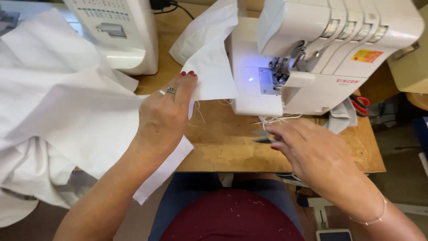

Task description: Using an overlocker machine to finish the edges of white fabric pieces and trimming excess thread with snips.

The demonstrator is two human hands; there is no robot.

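Both hands busy: left hand (165, 117) pinches white fabric (67, 111) at 10 o'clock of serger (312, 53), right hand (312, 154) grips snips (262, 136) at thread tails (272, 119), uncut.

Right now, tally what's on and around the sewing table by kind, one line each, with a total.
Sewing machines: 2, the overlock machine and the second white machine
White fabric pieces: 1 large piece, held by the left hand
Scissors: 2, small snips at the right hand, and a red-handled pair
Wooden tables: 1
Total: 6

Red nails (187, 73), rings (167, 91), wrist bracelet (373, 218)
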